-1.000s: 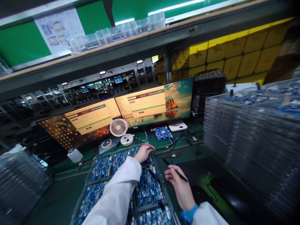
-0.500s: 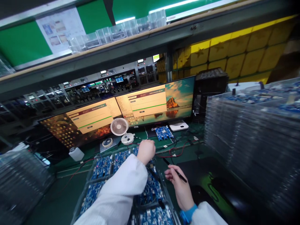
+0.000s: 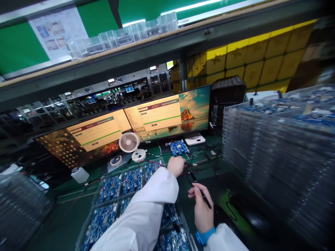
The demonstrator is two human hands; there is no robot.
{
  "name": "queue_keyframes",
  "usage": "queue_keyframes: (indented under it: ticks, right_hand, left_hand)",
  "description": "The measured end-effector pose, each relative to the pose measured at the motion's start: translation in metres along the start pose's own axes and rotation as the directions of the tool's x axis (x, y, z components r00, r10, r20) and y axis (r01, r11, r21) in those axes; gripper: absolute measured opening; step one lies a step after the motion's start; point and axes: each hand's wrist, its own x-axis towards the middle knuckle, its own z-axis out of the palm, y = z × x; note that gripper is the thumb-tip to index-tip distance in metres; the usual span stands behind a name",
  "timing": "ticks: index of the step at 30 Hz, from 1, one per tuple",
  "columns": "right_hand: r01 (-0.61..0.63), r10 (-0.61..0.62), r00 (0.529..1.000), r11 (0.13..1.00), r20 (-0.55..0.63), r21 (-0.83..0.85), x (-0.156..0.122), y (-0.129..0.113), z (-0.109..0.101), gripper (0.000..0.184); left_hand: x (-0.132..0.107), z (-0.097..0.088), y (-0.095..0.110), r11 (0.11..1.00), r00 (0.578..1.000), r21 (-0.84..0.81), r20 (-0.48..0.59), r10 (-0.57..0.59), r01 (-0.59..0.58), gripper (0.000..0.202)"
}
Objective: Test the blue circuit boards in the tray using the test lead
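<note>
Between fingers [image 3: 206, 190] of right hand [image 3: 203, 211], pinching a black pen [image 3: 207, 201]; holding left hand [image 3: 176, 166], grasp indiscernible, near circuit boards [image 3: 133, 181].

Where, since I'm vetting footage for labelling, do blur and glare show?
Head view: the left tray stack and right tray stack look smeared; the strip light glares nearly white; the right hand and its dark pen read more clearly.
</note>
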Motion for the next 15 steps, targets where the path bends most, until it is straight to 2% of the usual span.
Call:
queue_keyframes:
  ticks: [5,8,10,11,13,15]
  right_hand:
    - [0.098,-0.100,0.994,0.994,-0.048,-0.050,-0.002,-0.014,-0.004,0.049]
    - [0.129,-0.132,0.990,0.989,-0.043,-0.070,-0.004,-0.018,-0.005,0.048]
    - [0.137,-0.140,0.990,0.987,-0.029,-0.080,-0.004,-0.018,-0.004,0.046]
    - [0.139,-0.142,0.990,0.987,-0.021,-0.084,-0.004,-0.018,-0.004,0.046]
    - [0.140,-0.141,0.990,0.986,-0.003,-0.086,-0.005,-0.017,-0.003,0.045]
    - [0.137,-0.136,0.991,0.987,0.015,-0.086,-0.006,-0.016,-0.001,0.046]
  left_hand:
    - [-0.005,0.010,0.023,0.991,0.992,-0.039,0.004,0.125,-0.124,0.022]
    - [-0.026,0.010,0.023,0.988,0.988,-0.096,-0.112,0.106,-0.117,0.027]
    - [-0.047,0.006,0.008,0.980,0.980,-0.191,-0.196,0.013,-0.051,0.028]
    - [-0.059,0.003,-0.003,0.968,0.977,-0.250,-0.204,-0.056,0.003,0.029]
    - [-0.082,0.002,-0.032,0.921,0.961,-0.354,-0.155,-0.231,0.164,0.027]
    - [-0.101,0.004,-0.064,0.893,0.933,-0.358,-0.128,-0.335,0.272,0.027]
